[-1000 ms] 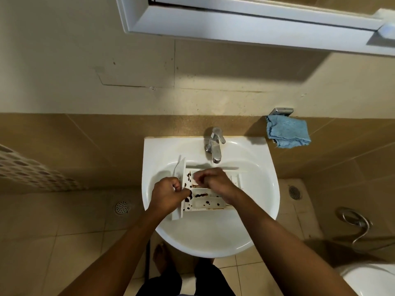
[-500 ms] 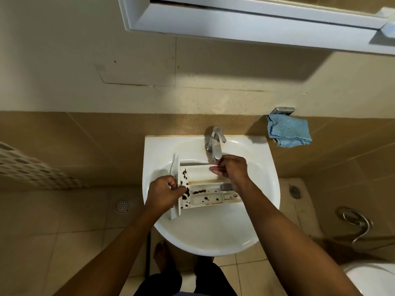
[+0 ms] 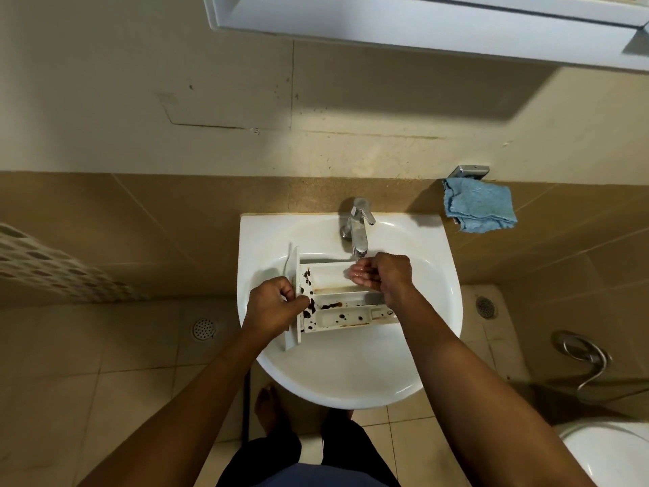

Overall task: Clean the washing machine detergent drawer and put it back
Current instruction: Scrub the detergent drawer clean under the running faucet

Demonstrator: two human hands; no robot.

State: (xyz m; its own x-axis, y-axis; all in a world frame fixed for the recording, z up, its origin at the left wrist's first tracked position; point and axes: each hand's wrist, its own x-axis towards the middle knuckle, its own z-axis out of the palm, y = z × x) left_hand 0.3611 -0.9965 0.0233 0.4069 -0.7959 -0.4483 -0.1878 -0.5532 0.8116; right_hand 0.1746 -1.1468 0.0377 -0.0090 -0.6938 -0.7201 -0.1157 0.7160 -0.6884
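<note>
White plastic blotched with dark brown: the detergent drawer lies across the basin of the sink, its front panel to the person's left and its far corner just below the tap. The stains sit thickest at the panel end and along the middle divider, with a rusty line in the rear compartment.

The left hand has not shifted. Its grip stays closed tight round the panel end, thumb and fingers pinching it and holding the drawer steady.

The right hand is the one that has changed. A second ago it was down on the middle of the drawer, working at the compartments. Then it went up to the tap, and now it hangs just under the spout, over the rear compartment. Its grip is slack, the fingers half bent in a loose cup that holds nothing, and they glisten wet. I can't make out the stream itself from here.

I take it that dry rubbing has given way to rinsing. Little of the dirt has lifted so far, so the cleaning looks to be at an early stage and refitting the drawer is a long way off. A blue cloth hangs on the wall to the right, untouched.
</note>
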